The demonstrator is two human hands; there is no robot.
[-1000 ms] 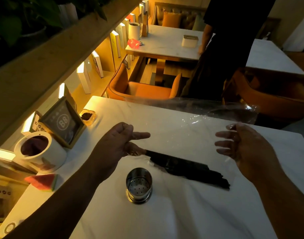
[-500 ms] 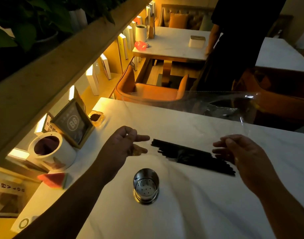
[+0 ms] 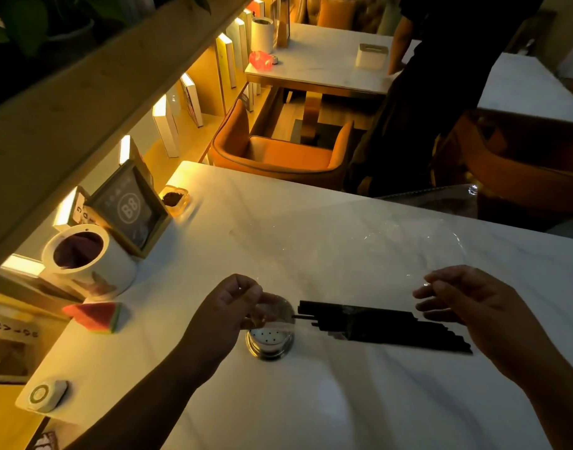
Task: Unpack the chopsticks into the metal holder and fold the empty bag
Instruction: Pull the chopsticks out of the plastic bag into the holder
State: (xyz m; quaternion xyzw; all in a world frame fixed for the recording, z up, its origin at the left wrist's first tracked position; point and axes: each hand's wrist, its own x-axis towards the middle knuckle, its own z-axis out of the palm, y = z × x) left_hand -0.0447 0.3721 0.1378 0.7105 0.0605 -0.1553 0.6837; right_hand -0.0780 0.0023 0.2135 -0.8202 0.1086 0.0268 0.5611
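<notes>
A pile of black chopsticks [image 3: 385, 329] lies loose on the white marble table [image 3: 311, 401]. To their left stands the perforated metal holder [image 3: 269, 342], upright and with no chopsticks in it. A clear, empty plastic bag [image 3: 360, 248] is stretched flat above the table, reaching past the far edge. My left hand [image 3: 228, 306] pinches its near left corner just above the holder. My right hand [image 3: 467, 303] grips its near right corner above the chopsticks' right end.
At the table's left edge stand a white cylindrical container [image 3: 87, 258], a framed B8 sign [image 3: 129, 209], a small glass dish [image 3: 174, 199], a watermelon-slice ornament [image 3: 95, 315] and a call button [image 3: 45, 394]. An orange chair [image 3: 278, 154] and a standing person [image 3: 441, 76] are beyond the table.
Both hands have drawn the bag toward me and lowered it. My left hand has moved from beside the chopsticks to over the holder, fingers now pinched.
</notes>
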